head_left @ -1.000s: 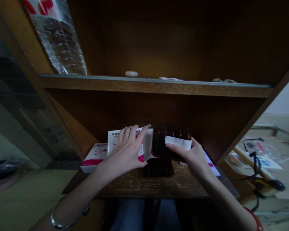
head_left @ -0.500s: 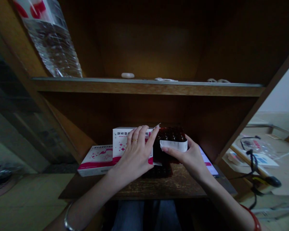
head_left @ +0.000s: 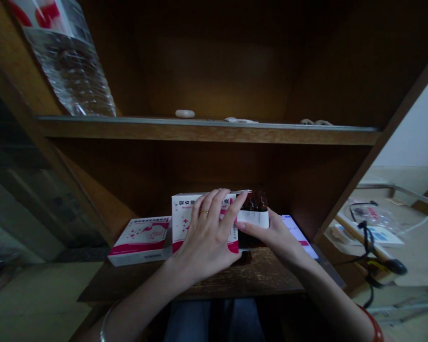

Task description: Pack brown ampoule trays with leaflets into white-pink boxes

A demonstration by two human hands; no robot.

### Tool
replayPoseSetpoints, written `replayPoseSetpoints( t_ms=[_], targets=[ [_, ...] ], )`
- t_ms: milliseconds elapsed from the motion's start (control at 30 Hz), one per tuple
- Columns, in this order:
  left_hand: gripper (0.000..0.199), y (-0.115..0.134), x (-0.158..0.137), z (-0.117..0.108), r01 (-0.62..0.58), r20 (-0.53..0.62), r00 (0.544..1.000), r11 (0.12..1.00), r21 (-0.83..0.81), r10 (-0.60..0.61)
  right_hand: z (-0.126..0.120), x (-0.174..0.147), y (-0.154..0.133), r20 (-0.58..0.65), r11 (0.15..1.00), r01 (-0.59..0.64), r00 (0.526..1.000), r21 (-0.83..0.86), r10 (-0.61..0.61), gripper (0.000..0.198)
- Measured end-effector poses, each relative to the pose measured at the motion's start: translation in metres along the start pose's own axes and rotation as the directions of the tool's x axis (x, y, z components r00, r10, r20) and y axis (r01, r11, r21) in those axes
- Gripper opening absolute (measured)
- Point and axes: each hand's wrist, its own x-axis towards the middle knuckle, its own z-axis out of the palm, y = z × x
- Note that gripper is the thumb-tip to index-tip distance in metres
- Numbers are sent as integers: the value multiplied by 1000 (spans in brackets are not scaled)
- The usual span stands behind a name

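Observation:
My left hand (head_left: 209, 232), with a ring on one finger, grips a white and magenta medicine box (head_left: 181, 223) held upright over the shelf. The box's right end is open. In my right hand (head_left: 280, 235) is a pack of dark brown vials (head_left: 256, 199) with a white paper band (head_left: 255, 218) around it, my thumb pressing the band. The pack's left part is inside the box and its right part sticks out. Beneath the box, another dark brown piece (head_left: 247, 258) lies on the wooden surface, mostly hidden.
A second medicine box (head_left: 141, 240) lies flat on the left. A lit phone (head_left: 299, 236) rests at the right. On the upper shelf edge (head_left: 207, 129) stand a large water bottle (head_left: 73, 71) and small pale objects. Black cables (head_left: 367, 237) hang off a bar at right.
The vial pack has gone further left into the box, so less of it shows. The box has shifted slightly right and covers more of the dark piece below. The view has moved a little.

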Motion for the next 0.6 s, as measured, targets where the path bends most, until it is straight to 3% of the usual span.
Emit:
replayPoseSetpoints(
  t_ms=[167, 400, 600],
  targets=[
    [94, 0, 3, 2, 11, -1, 1000, 1000, 11, -11, -2, -2, 1, -49, 996, 22, 998, -81, -26, 60],
    [91, -7, 4, 1, 94, -61, 994, 993, 70, -90, -5, 0, 3, -208, 985, 168, 962, -48, -174, 45],
    [88, -8, 2, -3, 116, -68, 991, 991, 65, -111, 3, 1, 0, -142, 986, 164, 977, 12, -161, 43]
  ],
)
